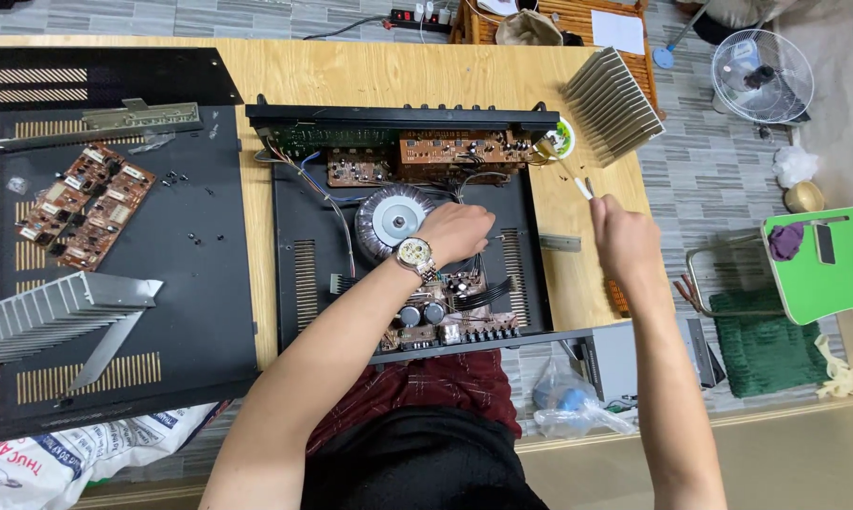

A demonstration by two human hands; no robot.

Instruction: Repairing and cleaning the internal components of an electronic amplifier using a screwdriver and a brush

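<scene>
Right hand is what we're watching, closed around a thin white-tipped stick whose long axis runs up toward 11 o'clock at the small green-rimmed tub just beyond, while our left hand rests curled inside the open amplifier chassis beside the round transformer, holding nothing we can make out

Two finned heat sinks, one round transformer, two loose brown circuit boards, one open amplifier chassis, one fan.
</scene>
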